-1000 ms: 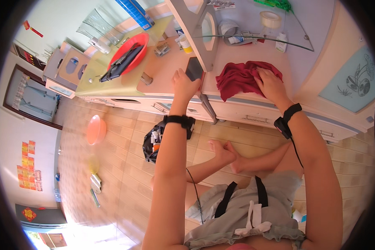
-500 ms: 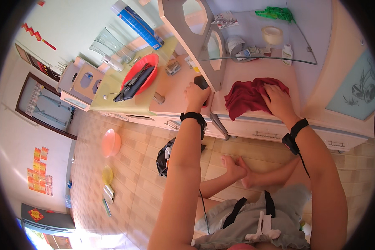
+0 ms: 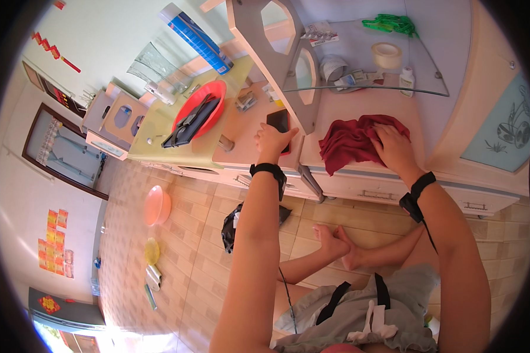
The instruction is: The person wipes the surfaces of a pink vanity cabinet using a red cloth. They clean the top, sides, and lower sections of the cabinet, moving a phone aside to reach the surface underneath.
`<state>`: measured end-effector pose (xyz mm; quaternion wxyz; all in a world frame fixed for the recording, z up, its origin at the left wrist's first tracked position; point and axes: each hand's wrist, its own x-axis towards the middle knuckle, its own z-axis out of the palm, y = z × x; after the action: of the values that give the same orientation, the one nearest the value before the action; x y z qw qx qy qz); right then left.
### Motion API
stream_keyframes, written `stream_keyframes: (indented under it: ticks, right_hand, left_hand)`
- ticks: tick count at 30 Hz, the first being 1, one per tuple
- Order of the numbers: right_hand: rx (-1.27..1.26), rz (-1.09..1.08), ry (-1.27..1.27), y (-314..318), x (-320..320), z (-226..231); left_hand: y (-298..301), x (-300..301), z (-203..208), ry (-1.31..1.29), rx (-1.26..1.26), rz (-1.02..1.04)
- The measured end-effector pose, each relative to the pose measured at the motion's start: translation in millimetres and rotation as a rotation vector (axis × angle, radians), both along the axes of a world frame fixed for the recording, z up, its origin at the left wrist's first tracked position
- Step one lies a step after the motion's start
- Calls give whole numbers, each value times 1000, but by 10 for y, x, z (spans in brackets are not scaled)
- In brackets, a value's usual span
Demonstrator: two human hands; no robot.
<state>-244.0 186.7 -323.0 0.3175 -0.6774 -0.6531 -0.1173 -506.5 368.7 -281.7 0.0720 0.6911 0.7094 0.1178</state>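
A dark, phone-like slab (image 3: 278, 120) with a red edge lies on the pink cabinet top, against the grey upright panel. Over its near part is my left hand (image 3: 272, 143), fingers and thumb spread, gripping nothing; it hides some of the slab. To the right, a crumpled dark red cloth (image 3: 348, 140) rests on the base of the shelf compartment, one corner hanging over the front edge. My right hand (image 3: 396, 147) lies on the cloth's right side with its fingers stretched out over the fabric; what is under the palm is hidden.
Above the cloth, a glass shelf (image 3: 359, 87) carries a tape roll (image 3: 387, 55), a white bottle (image 3: 406, 81) and a green item (image 3: 390, 24). Leftward stand a red basin (image 3: 217, 92), a blue canister (image 3: 195, 38) and a glass vase (image 3: 159, 66). A black bag (image 3: 232, 229) sits on the floor.
My left hand has let go of the dark slab: its fingers have spread and shifted slightly left, so more of the slab shows. My right hand and the cloth have barely moved.
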Motion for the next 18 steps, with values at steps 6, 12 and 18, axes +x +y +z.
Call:
stream_keyframes:
  ticks: [6,12,18]
  right_hand:
    - [25,18,8,25,27,-46]
    - [10,6,4,10,-3,-10]
    - [38,17,0,21,17,-45]
  left_hand:
    - [-169,-249,63,134,-80,-167]
    - [-131,-288,63,79,-172,-180]
    - [-221,-230,6,-50,-114,-131]
